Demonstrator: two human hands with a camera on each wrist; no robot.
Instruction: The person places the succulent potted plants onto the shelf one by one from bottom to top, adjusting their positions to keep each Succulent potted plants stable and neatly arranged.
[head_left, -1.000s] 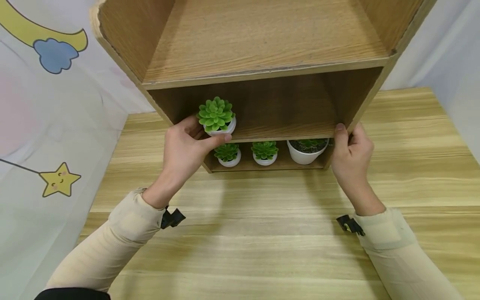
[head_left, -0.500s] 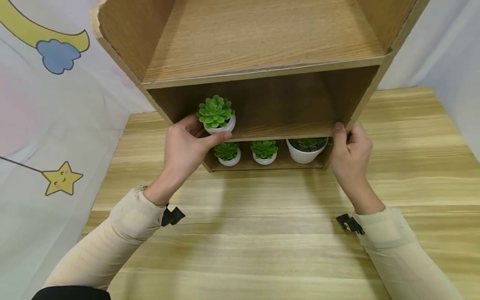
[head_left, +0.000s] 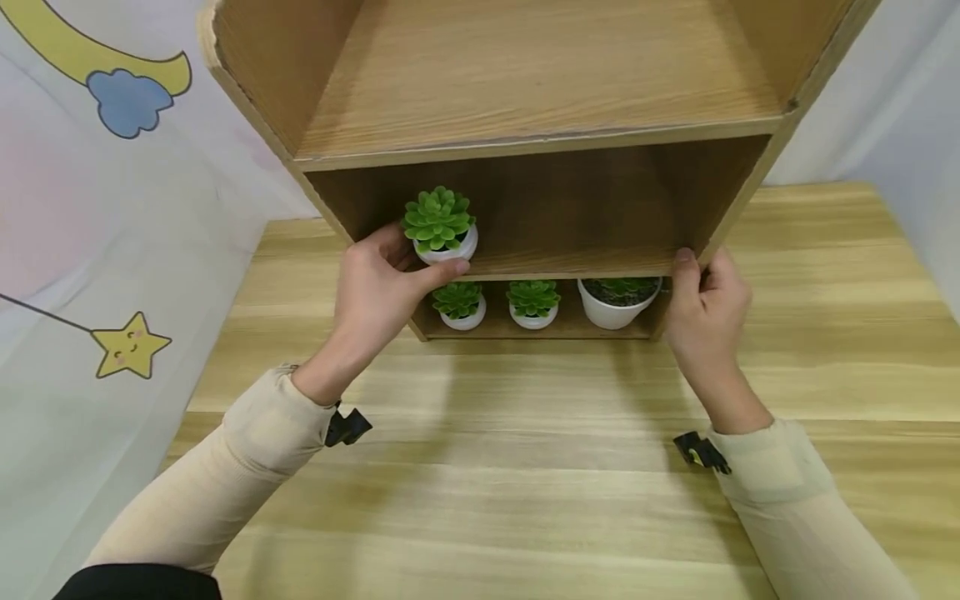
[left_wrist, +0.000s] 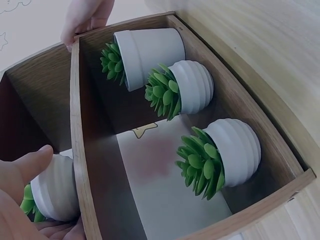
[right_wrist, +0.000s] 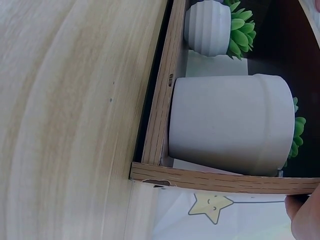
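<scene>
My left hand (head_left: 382,283) grips a small white ribbed pot with a green succulent (head_left: 440,220) at the left end of the wooden shelf unit's (head_left: 547,143) middle level. The thumb lies along the pot's front and the other fingers go behind it. In the left wrist view, that white pot (left_wrist: 56,192) sits right at the shelf board, between thumb and fingers. My right hand (head_left: 707,312) holds the unit's right side panel, thumb on the front edge at middle-shelf height, fingers curled around the outside.
On the bottom level stand two small potted succulents (head_left: 460,306) (head_left: 532,303) and a larger white pot (head_left: 617,307) at the right. The unit stands on a wood-grain table (head_left: 510,467). A printed cloth with a star (head_left: 132,345) hangs at the left.
The head view has shifted slightly, so the scene sits a little further right. Both hands keep their holds on the succulent pot and the side panel.
</scene>
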